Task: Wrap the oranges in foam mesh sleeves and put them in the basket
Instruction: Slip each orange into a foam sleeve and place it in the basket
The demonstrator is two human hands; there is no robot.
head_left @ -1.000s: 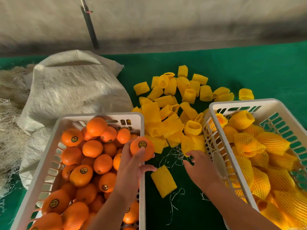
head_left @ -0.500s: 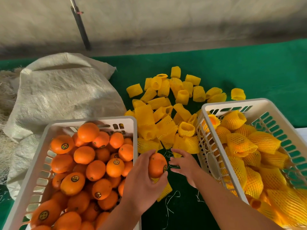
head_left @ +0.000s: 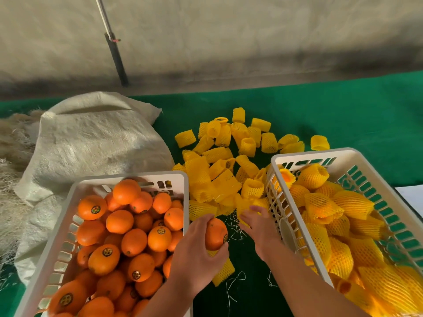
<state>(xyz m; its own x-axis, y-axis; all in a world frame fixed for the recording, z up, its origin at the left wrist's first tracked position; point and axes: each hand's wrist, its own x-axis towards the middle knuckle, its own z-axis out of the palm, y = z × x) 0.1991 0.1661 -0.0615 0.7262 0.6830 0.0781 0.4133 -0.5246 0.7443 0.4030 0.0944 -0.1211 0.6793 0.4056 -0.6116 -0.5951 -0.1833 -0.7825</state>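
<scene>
My left hand (head_left: 194,255) grips a bare orange (head_left: 215,233) over the green cloth, in the gap between the two baskets. A loose yellow foam sleeve (head_left: 225,272) lies flat just under that hand. My right hand (head_left: 258,225) reaches forward, and its fingertips touch the near edge of the pile of yellow foam sleeves (head_left: 219,165); the fingers look fairly straight. The white basket on the left (head_left: 128,177) is full of bare oranges (head_left: 135,241). The white basket on the right (head_left: 320,152) holds several oranges wrapped in sleeves (head_left: 352,202).
A pale woven sack (head_left: 91,143) lies behind the left basket, with dry straw (head_left: 11,161) at the far left. A dark pole (head_left: 116,58) leans on the wall. Thin fibre scraps litter the green cloth (head_left: 343,115). A white sheet (head_left: 412,197) shows at the right edge.
My left hand has carried the orange from above the left basket to the gap between the baskets. My right hand has moved forward to the sleeve pile.
</scene>
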